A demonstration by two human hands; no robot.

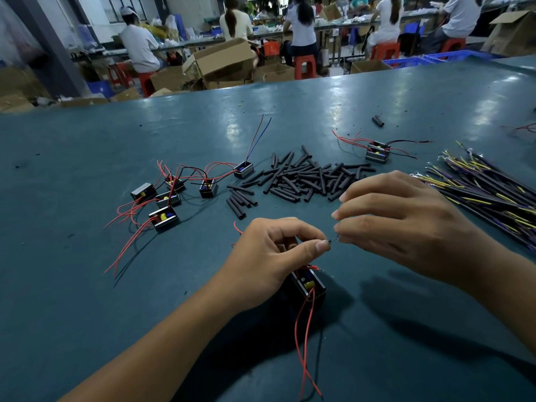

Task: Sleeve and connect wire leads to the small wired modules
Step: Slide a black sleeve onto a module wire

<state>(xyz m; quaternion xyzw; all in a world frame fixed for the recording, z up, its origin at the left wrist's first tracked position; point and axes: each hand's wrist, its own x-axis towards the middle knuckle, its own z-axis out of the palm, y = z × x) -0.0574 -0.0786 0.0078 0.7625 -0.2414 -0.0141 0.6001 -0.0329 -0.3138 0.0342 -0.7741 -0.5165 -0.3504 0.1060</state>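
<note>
Head view showed both hands working above a dark green table [116, 146]. The left hand [269, 250] pinched the end of a thin wire between thumb and forefinger, its other fingers curled. The right hand [400, 221] pinched the opposite end of the same short exposed wire joint [333, 240], so the two fingertip pairs nearly met. Directly below the left hand sat one small wired module [309, 287] on the table, with red leads [304, 343] trailing toward the camera. A pile of black sleeve pieces [304, 177] lay farther back, between the hands and the far edge. A group of six modules [174, 195] with red and black leads rested to the left of that pile. One separate module [377, 152] stood behind the pile on the right. A bundle of yellow and purple wire leads [487, 190] lay at the right edge, beside the right hand.
</note>
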